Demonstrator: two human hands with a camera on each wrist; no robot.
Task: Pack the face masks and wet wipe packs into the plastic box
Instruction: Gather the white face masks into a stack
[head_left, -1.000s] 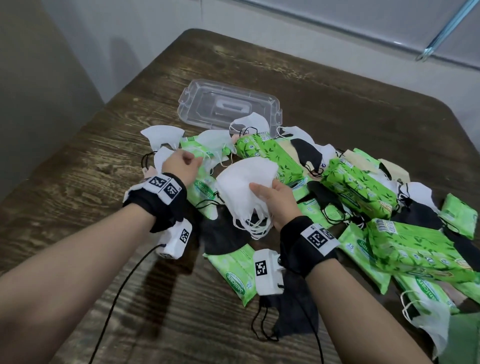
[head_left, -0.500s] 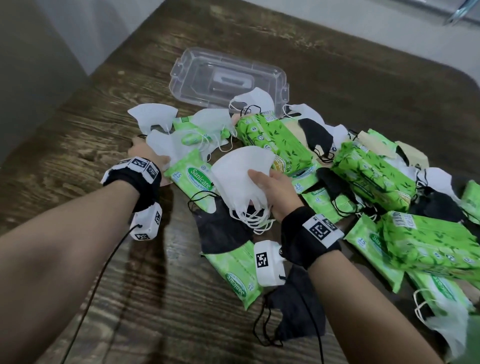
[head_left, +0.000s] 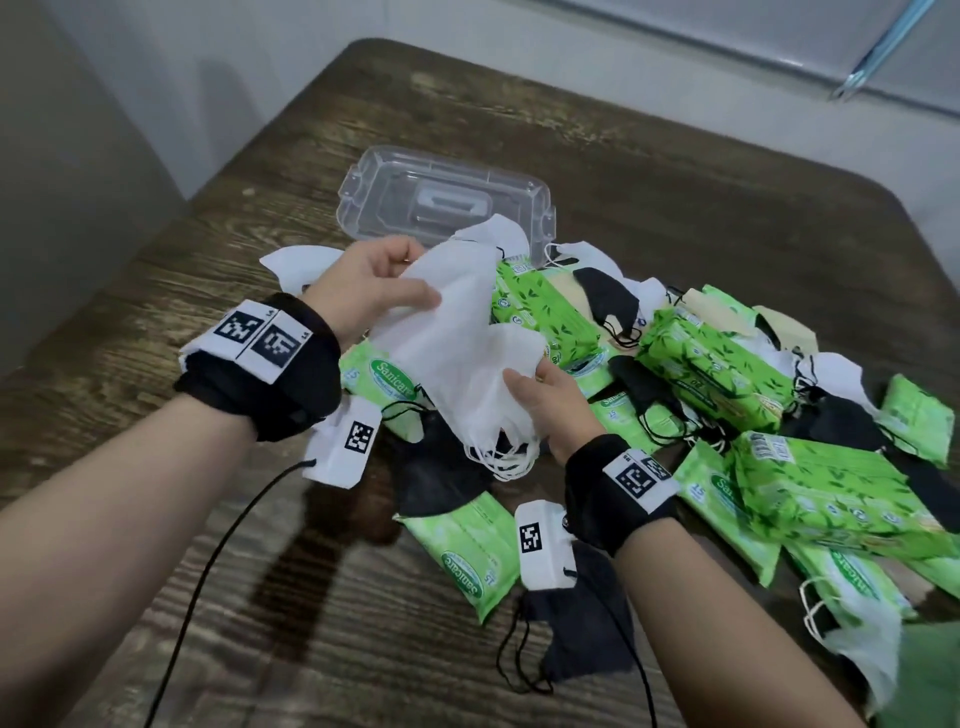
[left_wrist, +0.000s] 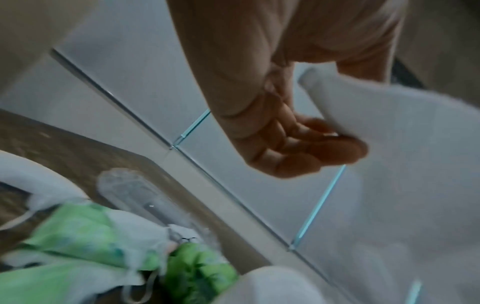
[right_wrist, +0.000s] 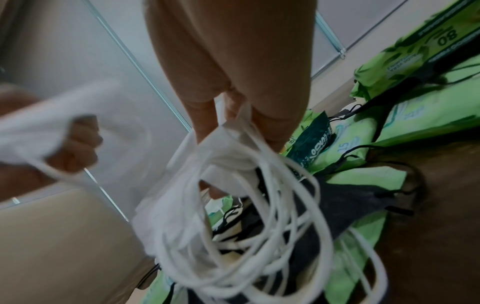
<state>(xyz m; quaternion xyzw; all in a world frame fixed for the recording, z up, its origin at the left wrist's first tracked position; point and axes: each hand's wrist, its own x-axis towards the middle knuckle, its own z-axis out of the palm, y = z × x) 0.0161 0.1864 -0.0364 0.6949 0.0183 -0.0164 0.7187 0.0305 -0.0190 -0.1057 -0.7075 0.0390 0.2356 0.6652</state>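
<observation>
My right hand (head_left: 527, 374) grips a stack of white face masks (head_left: 478, 374) above the pile; their ear loops (right_wrist: 233, 236) hang in a tangle below the fingers (right_wrist: 207, 115). My left hand (head_left: 421, 275) pinches one more white mask (head_left: 452, 291) and holds it against the top of that stack. In the left wrist view its fingertips (left_wrist: 345, 148) clamp the mask's edge (left_wrist: 389, 123). A clear plastic box piece (head_left: 441, 202) with a moulded handle lies behind the pile. Green wet wipe packs (head_left: 717, 358) and black masks (head_left: 608, 301) cover the table.
The pile spreads to the right edge of the dark wooden table (head_left: 156, 519). A small green pack (head_left: 462, 551) and a black mask (head_left: 576, 639) lie near my right wrist. Bare wood shows at the left and front. Pale walls stand behind.
My left hand reached to the pile's left side, took a white mask, and lifted it over to the stack. My right hand stayed put with the stack.
</observation>
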